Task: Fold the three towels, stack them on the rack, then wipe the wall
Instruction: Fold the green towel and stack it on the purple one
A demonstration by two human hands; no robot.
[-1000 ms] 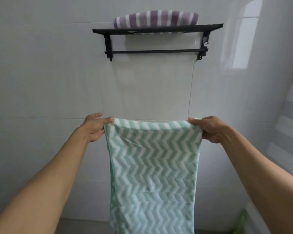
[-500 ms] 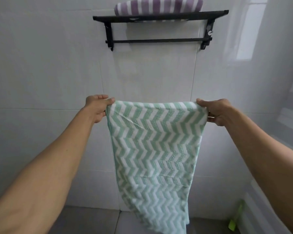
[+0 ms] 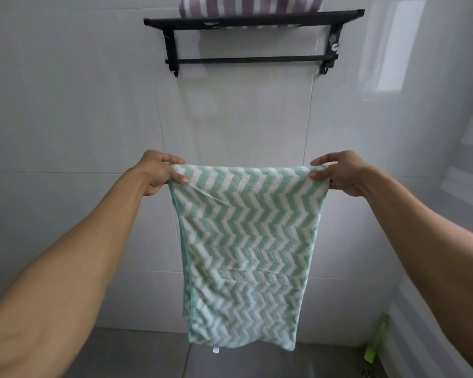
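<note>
White tiled wall fills your view. In front of it hangs the green chevron towel, doubled over, well below the black rack where a folded purple striped towel sits. Your left hand pinches its top left corner, your right hand pinches the top right.

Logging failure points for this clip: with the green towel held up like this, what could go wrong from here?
1. The green towel hangs only from pinches by the left hand and right hand at its top corners; a slip on either side would likely drop it to the floor.
2. Its layers look uneven near the bottom, so the next fold may come out crooked.
3. The purple towel already fills much of the rack; a sloppy fold may stack badly.
</note>
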